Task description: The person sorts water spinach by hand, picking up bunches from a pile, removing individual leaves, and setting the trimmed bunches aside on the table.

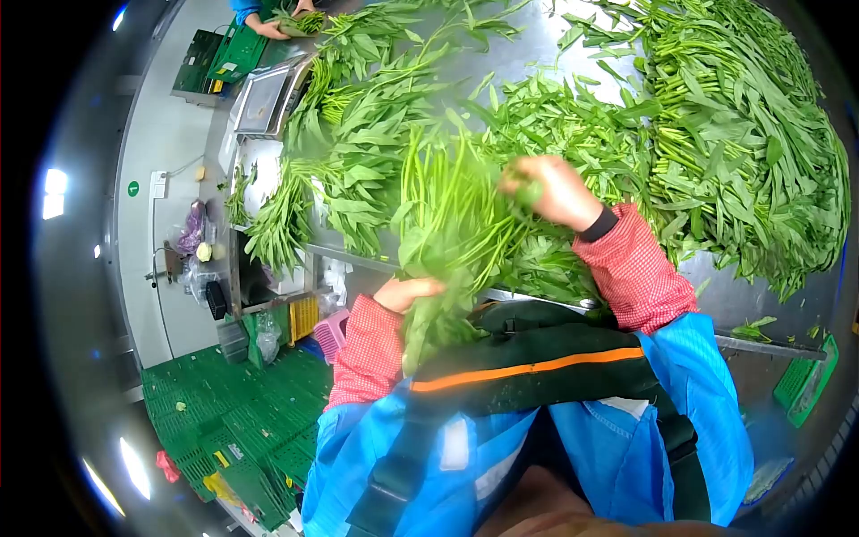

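My left hand (407, 294) is wrapped round the leafy lower end of a loose bunch of water spinach (438, 192), held upright in front of my body with its pale stems fanning upward. To the right of those stems my right hand (555, 190) is closed, with a bit of green leaf (530, 192) showing at its fingers; motion blurs it. Beneath and behind the right hand spreads a loose heap of water spinach (559, 116). Several laid-out bunches (371, 143) lie left of the held one.
A tall stack of water spinach (743, 134) fills the right of the metal table (528, 40). A scale (264, 98) stands at the far left, near a co-worker's hands (268, 29) holding greens. Green crates (215, 421) cover the floor at left. A green basket (805, 380) lies right.
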Demonstrator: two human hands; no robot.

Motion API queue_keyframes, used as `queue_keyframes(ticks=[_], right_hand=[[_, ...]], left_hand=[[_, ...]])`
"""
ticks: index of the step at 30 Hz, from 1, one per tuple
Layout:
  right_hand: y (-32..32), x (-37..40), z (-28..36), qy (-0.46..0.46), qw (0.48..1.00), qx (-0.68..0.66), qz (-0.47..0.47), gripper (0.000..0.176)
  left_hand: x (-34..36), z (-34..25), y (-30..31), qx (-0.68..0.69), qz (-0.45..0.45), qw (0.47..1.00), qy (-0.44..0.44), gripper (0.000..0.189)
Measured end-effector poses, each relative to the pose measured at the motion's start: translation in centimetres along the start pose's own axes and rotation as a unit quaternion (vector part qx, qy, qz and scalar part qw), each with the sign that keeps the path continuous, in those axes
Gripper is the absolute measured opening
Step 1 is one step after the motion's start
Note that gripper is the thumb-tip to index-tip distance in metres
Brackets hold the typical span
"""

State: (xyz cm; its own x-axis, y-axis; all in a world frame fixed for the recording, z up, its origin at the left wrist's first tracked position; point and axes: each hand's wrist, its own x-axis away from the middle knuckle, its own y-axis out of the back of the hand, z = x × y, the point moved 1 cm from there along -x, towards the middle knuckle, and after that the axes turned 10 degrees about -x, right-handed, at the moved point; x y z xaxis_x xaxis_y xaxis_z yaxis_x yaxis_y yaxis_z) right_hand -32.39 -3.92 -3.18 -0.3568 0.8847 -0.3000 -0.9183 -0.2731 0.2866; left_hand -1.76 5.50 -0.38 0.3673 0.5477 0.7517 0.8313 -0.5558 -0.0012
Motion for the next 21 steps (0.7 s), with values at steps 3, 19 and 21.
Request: queue_keyframes(ticks=[3,19,21], right_hand=[[5.4,-0.4,-4.2,-0.133,0.972,-0.183,-0.061,0.022],[0.9,-2.9,2.7,-0.096,0.979,0.172,0.054,0.037],[0.7,-2.8,-0.2,-0.067,0.991,0.115,-0.027,0.025]], left_hand=[[1.0,0.7,0.5,-0.037,-0.04,0.998,0.043,0.049],[0.4,-3.1,-2.9,0.016,0.033,0.994,-0.098,0.067],[0.3,-1.8,-2.0,-0.009,0.046,0.996,-0.075,0.072]])
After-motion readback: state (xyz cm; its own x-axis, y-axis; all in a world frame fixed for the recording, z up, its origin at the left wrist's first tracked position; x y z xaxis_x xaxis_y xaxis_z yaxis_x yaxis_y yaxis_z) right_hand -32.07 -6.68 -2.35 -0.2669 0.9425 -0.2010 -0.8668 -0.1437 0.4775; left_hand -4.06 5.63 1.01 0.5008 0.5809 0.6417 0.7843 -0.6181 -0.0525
